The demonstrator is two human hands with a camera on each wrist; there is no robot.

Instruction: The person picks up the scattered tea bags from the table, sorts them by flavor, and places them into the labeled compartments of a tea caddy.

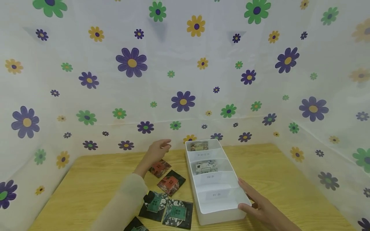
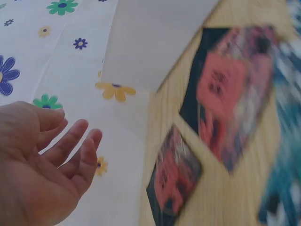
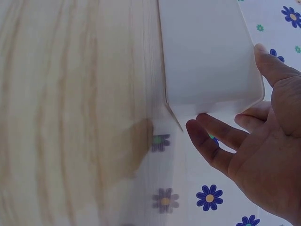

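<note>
My left hand [image 1: 157,151] hovers over the table beyond the red-labelled packets, fingers loosely bent and nothing in them. Under and beside it lie two flat dark packets with red labels, one red packet [image 1: 159,169] farther off and another red packet [image 1: 171,183] nearer. My right hand [image 1: 260,205] grips the near right corner of a long white divided box [image 1: 224,218], thumb at the near end and fingers along the side. In the right wrist view its fingers curl by the box wall [image 3: 211,52]. A pale packet [image 1: 206,166] and a patterned packet [image 1: 199,146] stand inside separate compartments.
Dark packets with green labels, a left one [image 1: 154,205] and a right one [image 1: 177,213], lie left of the box; another dark packet [image 1: 136,224] is cut off at the bottom edge. Handwritten labels mark the dividers. A flowered curtain [image 1: 185,80] surrounds the wooden table [image 1: 277,166].
</note>
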